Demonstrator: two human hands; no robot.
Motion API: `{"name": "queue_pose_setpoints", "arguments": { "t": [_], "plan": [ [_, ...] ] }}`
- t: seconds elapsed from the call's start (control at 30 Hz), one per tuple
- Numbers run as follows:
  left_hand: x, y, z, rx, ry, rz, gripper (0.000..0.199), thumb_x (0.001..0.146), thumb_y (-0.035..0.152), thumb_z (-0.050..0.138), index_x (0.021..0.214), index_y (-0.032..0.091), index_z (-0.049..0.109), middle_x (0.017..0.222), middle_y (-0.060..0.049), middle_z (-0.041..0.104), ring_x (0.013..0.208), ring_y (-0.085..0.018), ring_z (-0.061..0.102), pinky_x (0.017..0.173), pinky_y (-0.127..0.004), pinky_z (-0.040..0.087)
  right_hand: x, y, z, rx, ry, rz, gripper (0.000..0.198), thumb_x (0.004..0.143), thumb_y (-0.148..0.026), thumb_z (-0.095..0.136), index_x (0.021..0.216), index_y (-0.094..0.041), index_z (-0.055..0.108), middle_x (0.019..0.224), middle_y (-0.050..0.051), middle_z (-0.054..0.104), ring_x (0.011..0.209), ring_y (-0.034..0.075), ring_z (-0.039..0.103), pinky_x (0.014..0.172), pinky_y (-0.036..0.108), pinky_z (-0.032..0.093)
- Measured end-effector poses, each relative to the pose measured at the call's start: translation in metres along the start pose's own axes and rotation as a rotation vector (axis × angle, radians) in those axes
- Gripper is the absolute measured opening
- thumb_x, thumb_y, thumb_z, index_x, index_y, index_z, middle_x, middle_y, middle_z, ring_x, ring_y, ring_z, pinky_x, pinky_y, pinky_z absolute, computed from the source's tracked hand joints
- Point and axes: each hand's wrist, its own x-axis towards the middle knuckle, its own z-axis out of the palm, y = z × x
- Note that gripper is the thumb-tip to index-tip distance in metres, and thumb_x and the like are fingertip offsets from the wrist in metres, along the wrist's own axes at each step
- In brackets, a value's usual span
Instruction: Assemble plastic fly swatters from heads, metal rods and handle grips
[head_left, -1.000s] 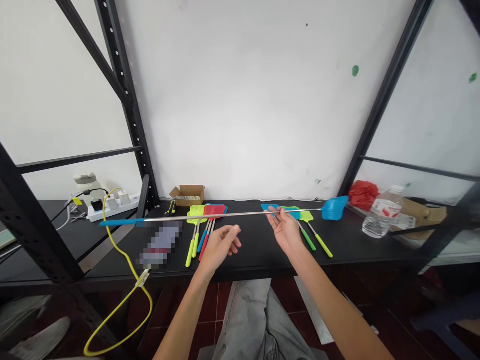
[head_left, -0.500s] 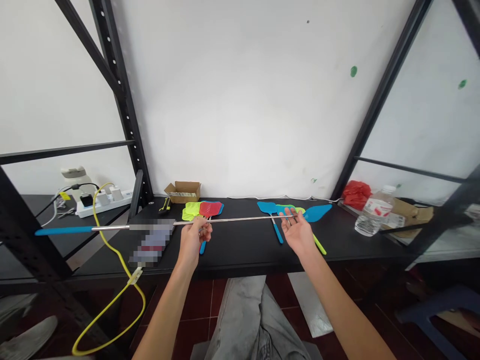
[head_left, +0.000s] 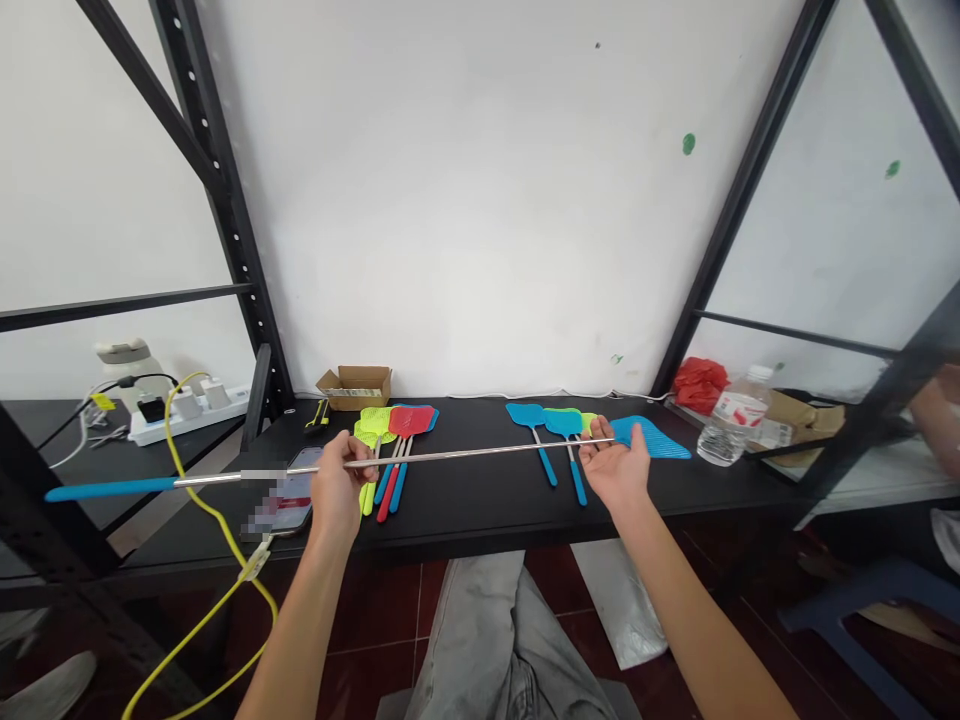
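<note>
A long fly swatter with a blue handle (head_left: 112,489), a drawn-out metal shaft (head_left: 480,453) and a blue ribbed head (head_left: 654,438) stretches across in front of me. My left hand (head_left: 339,487) is closed around the shaft, left of the middle. Palm up, my right hand (head_left: 616,468) holds the shaft's end by the head, fingers curled, thumb beside the head. Several green, blue and red swatters (head_left: 411,421) lie in a pile on the black table (head_left: 465,510), beyond my left hand. More blue and green swatters (head_left: 526,415) lie by my right hand, partly hidden.
A phone (head_left: 289,500) with a yellow cable (head_left: 217,515) lies left of my left hand. Behind stands an open cardboard box (head_left: 354,388). A power strip (head_left: 195,415) is at the left. A water bottle (head_left: 735,415) and red bag (head_left: 699,385) sit at the right, near black shelf posts.
My hands have moved apart along the fly swatter, left hand leftward and right hand rightward. The head has turned to show its broad face. The whole view has shifted slightly.
</note>
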Motion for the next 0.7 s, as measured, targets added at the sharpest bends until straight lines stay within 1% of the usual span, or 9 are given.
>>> {"name": "queue_pose_setpoints", "arguments": {
  "t": [0.07, 0.13, 0.23, 0.3, 0.4, 0.47, 0.57, 0.63, 0.7],
  "plan": [
    [0.000, 0.006, -0.004, -0.030, -0.018, 0.036, 0.040, 0.084, 0.041, 0.045, 0.051, 0.020, 0.043, 0.046, 0.003, 0.038, 0.044, -0.010, 0.040, 0.047, -0.023, 0.038, 0.001, -0.001, -0.002, -0.095, -0.001, -0.026, 0.056, 0.093, -0.062, 0.027, 0.087, -0.022, 0.065, 0.088, 0.006, 0.071, 0.067, 0.016, 0.065, 0.056, 0.029, 0.049],
    [-0.001, 0.010, -0.008, -0.054, -0.029, 0.057, 0.043, 0.086, 0.042, 0.041, 0.049, 0.020, 0.044, 0.045, 0.001, 0.038, 0.044, -0.011, 0.039, 0.046, -0.024, 0.037, 0.002, -0.002, -0.004, -0.157, -0.002, -0.054, 0.055, 0.093, -0.061, 0.029, 0.085, -0.021, 0.065, 0.084, 0.006, 0.071, 0.063, 0.016, 0.063, 0.055, 0.029, 0.047],
    [-0.001, 0.015, -0.014, -0.093, -0.013, 0.079, 0.047, 0.087, 0.043, 0.035, 0.048, 0.020, 0.045, 0.043, 0.000, 0.038, 0.044, -0.012, 0.039, 0.047, -0.026, 0.037, 0.003, -0.004, -0.006, -0.164, -0.001, -0.092, 0.050, 0.093, -0.057, 0.034, 0.083, -0.020, 0.066, 0.078, 0.005, 0.069, 0.059, 0.015, 0.061, 0.055, 0.028, 0.046],
    [-0.001, 0.017, -0.018, -0.101, 0.025, 0.105, 0.048, 0.088, 0.042, 0.033, 0.047, 0.020, 0.045, 0.042, 0.000, 0.037, 0.043, -0.013, 0.039, 0.047, -0.026, 0.037, 0.002, -0.005, -0.007, -0.149, 0.017, -0.107, 0.049, 0.093, -0.055, 0.033, 0.082, -0.019, 0.066, 0.075, 0.005, 0.068, 0.058, 0.014, 0.059, 0.054, 0.028, 0.045],
    [0.001, 0.016, -0.021, -0.059, 0.069, 0.129, 0.049, 0.088, 0.040, 0.032, 0.044, 0.020, 0.043, 0.039, 0.000, 0.036, 0.042, -0.013, 0.038, 0.047, -0.026, 0.035, 0.002, -0.005, -0.008, -0.161, 0.034, -0.123, 0.049, 0.094, -0.054, 0.032, 0.081, -0.020, 0.065, 0.071, 0.004, 0.066, 0.057, 0.015, 0.058, 0.053, 0.028, 0.045],
    [0.001, 0.016, -0.021, -0.026, 0.068, 0.133, 0.049, 0.088, 0.039, 0.031, 0.043, 0.021, 0.040, 0.037, 0.000, 0.034, 0.041, -0.013, 0.037, 0.047, -0.026, 0.034, 0.001, -0.003, -0.007, -0.165, 0.042, -0.142, 0.049, 0.094, -0.053, 0.032, 0.078, -0.020, 0.065, 0.068, 0.004, 0.065, 0.054, 0.014, 0.056, 0.053, 0.028, 0.044],
    [0.000, 0.015, -0.017, -0.004, 0.035, 0.153, 0.049, 0.088, 0.039, 0.032, 0.042, 0.021, 0.035, 0.035, 0.000, 0.031, 0.039, -0.012, 0.034, 0.045, -0.026, 0.032, -0.001, 0.000, -0.006, -0.143, 0.072, -0.168, 0.047, 0.095, -0.049, 0.032, 0.075, -0.020, 0.064, 0.062, 0.002, 0.062, 0.051, 0.013, 0.054, 0.052, 0.027, 0.043],
    [-0.002, 0.012, -0.011, 0.000, 0.013, 0.164, 0.048, 0.087, 0.039, 0.033, 0.042, 0.021, 0.033, 0.035, 0.001, 0.029, 0.037, -0.011, 0.032, 0.044, -0.026, 0.030, -0.002, 0.003, -0.004, -0.150, 0.073, -0.183, 0.046, 0.094, -0.050, 0.034, 0.074, -0.020, 0.063, 0.059, 0.002, 0.060, 0.050, 0.013, 0.052, 0.051, 0.028, 0.043],
    [-0.005, 0.008, -0.001, 0.008, -0.007, 0.149, 0.049, 0.087, 0.040, 0.034, 0.042, 0.021, 0.033, 0.034, 0.001, 0.028, 0.036, -0.011, 0.029, 0.042, -0.026, 0.028, -0.006, 0.009, 0.000, -0.175, 0.044, -0.197, 0.046, 0.092, -0.054, 0.037, 0.073, -0.020, 0.062, 0.057, 0.002, 0.059, 0.049, 0.013, 0.052, 0.050, 0.028, 0.043]
  ]
}}
